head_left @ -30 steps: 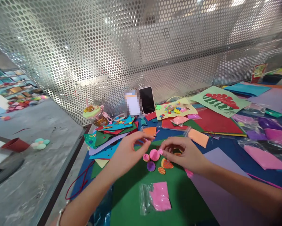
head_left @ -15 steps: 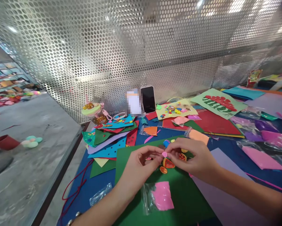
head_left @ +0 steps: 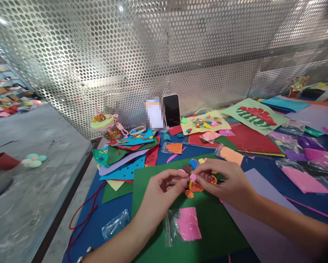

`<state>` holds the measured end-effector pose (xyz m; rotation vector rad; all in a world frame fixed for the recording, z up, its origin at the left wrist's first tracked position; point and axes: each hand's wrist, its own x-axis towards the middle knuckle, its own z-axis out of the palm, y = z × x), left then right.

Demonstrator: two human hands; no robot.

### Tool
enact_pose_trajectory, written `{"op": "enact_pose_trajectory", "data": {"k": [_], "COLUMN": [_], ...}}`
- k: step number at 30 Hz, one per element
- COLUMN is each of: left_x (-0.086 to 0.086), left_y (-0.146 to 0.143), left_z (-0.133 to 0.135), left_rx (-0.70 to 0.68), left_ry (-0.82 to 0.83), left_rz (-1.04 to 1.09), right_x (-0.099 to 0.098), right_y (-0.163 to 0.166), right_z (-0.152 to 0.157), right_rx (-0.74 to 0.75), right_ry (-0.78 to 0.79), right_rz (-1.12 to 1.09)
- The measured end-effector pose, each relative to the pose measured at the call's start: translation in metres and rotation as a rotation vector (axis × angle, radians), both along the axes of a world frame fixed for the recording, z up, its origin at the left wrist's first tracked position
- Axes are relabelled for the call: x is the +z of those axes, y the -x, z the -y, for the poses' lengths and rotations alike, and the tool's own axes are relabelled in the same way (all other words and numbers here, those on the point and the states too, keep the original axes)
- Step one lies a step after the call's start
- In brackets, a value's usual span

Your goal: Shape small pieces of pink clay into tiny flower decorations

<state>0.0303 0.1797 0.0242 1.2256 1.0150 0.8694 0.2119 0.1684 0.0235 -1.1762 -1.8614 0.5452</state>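
Observation:
My right hand (head_left: 227, 180) pinches a small lump of pink clay (head_left: 193, 177) between thumb and fingertips. Close beside it on the left, my left hand (head_left: 164, 191) has its thumb and fingers drawn together; what lies between them, if anything, is hidden. Both hands are over a green sheet (head_left: 216, 233). Under and around the fingertips sit small clay shapes: an orange-red wedge (head_left: 196, 186), an orange oval (head_left: 189, 194) and a blue piece (head_left: 193, 163). A bag of pink clay (head_left: 189, 223) lies on the sheet nearer to me.
Stacked coloured sheets (head_left: 125, 170) and a decorated cup (head_left: 109, 128) stand at left. A phone (head_left: 172, 110) leans against the perforated metal panel (head_left: 164, 47). Bagged clay (head_left: 303, 179) and a lilac sheet (head_left: 251, 212) lie at right. Red cord (head_left: 83, 217) hangs along the left edge.
The pink lump has shifted slightly from between both hands' fingertips toward the right hand's. My left fingertips have drawn back a little from it. The view has tilted slightly.

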Motion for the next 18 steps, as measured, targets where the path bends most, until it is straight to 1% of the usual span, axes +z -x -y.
{"op": "enact_pose_trajectory", "data": {"k": [3, 7, 14, 16, 18], "left_x": [-0.0006, 0.0009, -0.0063, -0.0054, -0.0031], "left_y": [-0.0006, -0.0023, -0.0037, -0.0044, -0.0050], "left_z": [0.0001, 0.0004, 0.0010, 0.0027, 0.0045], "left_rx": [-0.003, -0.032, 0.008, 0.016, 0.041], "left_ry": [-0.016, 0.003, -0.038, -0.047, -0.082], "left_rz": [-0.026, -0.045, -0.024, -0.022, -0.042], "right_x": [-0.0011, -0.0032, -0.0078, -0.0081, -0.0076], "right_y": [0.0004, 0.0011, 0.0015, 0.0024, 0.0037], "right_z": [-0.0010, -0.0013, -0.0002, 0.0001, 0.0006], "right_rx": [-0.007, -0.005, -0.008, -0.005, -0.001], "right_ry": [0.028, 0.023, 0.012, 0.044, 0.126], "right_rz": [-0.032, -0.053, -0.029, -0.061, -0.128]}}
